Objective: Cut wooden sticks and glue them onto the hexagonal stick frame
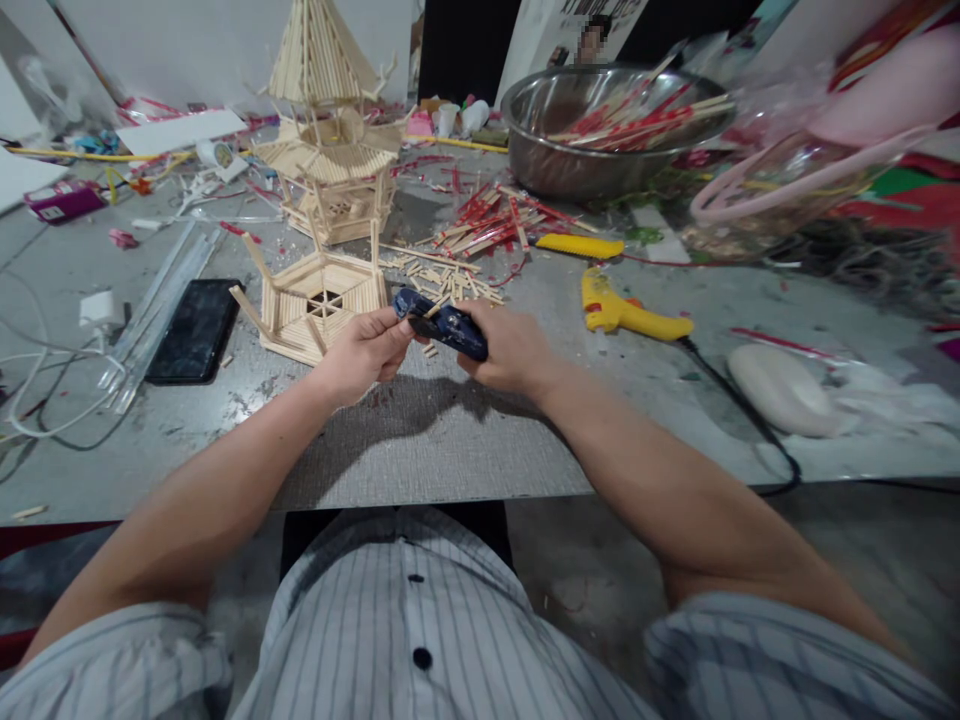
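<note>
My right hand (506, 345) is wrapped around a dark blue hand tool (461, 332), which looks like a cutter. At the tool's left end, the fingers of my left hand (371, 345) are pinched together; what they hold is too small to make out. A short piece of light wood shows against the tool's upper side. Just behind my left hand lies a hexagonal frame of wooden sticks (289, 318) with several upright posts. Cut stick pieces (450, 275) are scattered beyond the tool.
A stick-built pagoda (330, 160) stands behind the frame. Red-wrapped chopsticks (487, 225) lie near a steel basin (532, 165). To the right are a yellow-handled knife (581, 246) and a yellow glue gun (637, 318) with its cord. A phone (193, 330) lies left.
</note>
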Motion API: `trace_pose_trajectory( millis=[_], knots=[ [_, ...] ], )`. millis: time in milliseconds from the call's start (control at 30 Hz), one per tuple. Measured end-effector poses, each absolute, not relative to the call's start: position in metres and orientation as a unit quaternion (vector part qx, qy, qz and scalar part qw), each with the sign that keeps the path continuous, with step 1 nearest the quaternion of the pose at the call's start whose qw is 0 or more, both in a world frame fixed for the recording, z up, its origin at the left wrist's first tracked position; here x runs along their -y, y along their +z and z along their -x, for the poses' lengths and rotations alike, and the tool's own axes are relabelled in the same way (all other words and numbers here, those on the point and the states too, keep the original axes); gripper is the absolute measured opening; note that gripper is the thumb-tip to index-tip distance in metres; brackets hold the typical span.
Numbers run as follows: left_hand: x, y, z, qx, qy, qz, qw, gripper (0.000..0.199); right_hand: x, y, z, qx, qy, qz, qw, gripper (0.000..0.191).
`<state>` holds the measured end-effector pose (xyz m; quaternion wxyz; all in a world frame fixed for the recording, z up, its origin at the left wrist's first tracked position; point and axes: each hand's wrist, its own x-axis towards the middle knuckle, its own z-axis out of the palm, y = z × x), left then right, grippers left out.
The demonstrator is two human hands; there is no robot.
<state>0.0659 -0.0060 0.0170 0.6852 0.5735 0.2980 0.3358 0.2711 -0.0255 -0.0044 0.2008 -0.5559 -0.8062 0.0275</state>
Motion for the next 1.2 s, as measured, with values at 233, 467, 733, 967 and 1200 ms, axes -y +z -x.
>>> trace_pose_trajectory(
  millis=[233, 467, 733, 967, 1200],
  knots=[
    [0.004, 0.014, -0.065, -0.283, 0.363, -0.602, 0.652, 0.033, 0.029, 0.0, -0.268, 0.801, 0.025, 0.566, 0.192, 0.044],
    [0.005, 0.013, -0.067, -0.295, 0.384, -0.655, 0.579, 0.037, 0.031, -0.001, -0.266, 0.791, 0.022, 0.583, 0.184, 0.042],
    [0.005, 0.009, -0.07, -0.302, 0.439, -0.683, 0.499, 0.033, 0.031, -0.002, -0.265, 0.788, 0.011, 0.588, 0.182, 0.038],
    [0.005, 0.008, -0.072, -0.299, 0.469, -0.664, 0.501, 0.036, 0.023, -0.003, -0.267, 0.808, 0.048, 0.552, 0.202, 0.06],
    [0.009, 0.01, -0.072, -0.29, 0.404, -0.59, 0.636, 0.032, 0.016, -0.003, -0.276, 0.842, 0.074, 0.482, 0.231, 0.076]
  ],
)
